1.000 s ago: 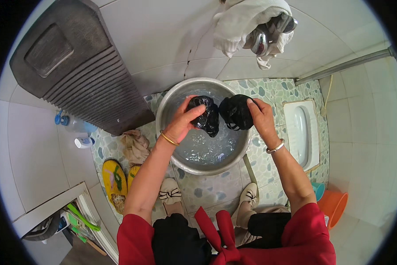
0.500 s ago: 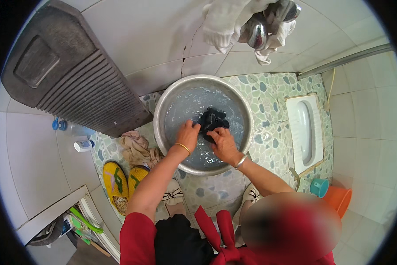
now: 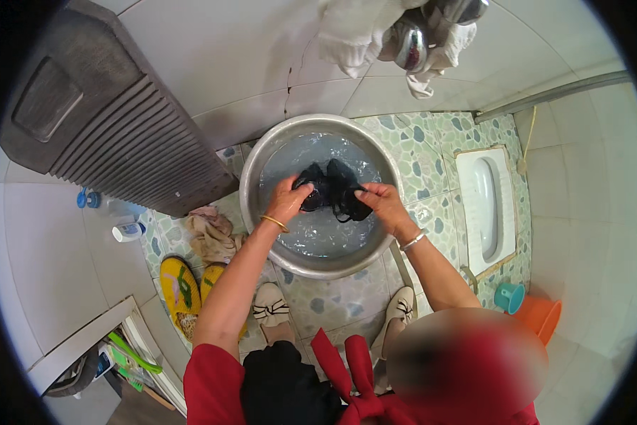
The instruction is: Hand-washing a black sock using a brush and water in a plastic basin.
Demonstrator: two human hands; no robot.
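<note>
A wide metal basin (image 3: 250, 205) holds cloudy bluish water (image 3: 311, 244). Just over the water, a wet black garment (image 3: 341, 177) is stretched between my hands; it shows two rounded halves and a thin strap-like loop, but its exact kind is unclear. My left hand (image 3: 288, 200), with a gold bangle at the wrist, grips the left half, thumb on top. The right half is pinched by my right hand (image 3: 383, 204), with a silver bangle at its wrist, between thumb and fingers.
A dark ribbed washboard (image 3: 120, 127) leans at the left beside the basin. Crumpled beige cloth (image 3: 211, 234) and yellow slippers (image 3: 179, 287) lie near it. On the right are a squat toilet (image 3: 485, 209), a teal cup (image 3: 509, 298) and an orange bucket (image 3: 541, 317). White cloths (image 3: 354, 35) hang over metal taps above.
Both hands have moved apart, the right one farther to the right. The black garment, bunched in the water before, is now lifted and spread between them.
</note>
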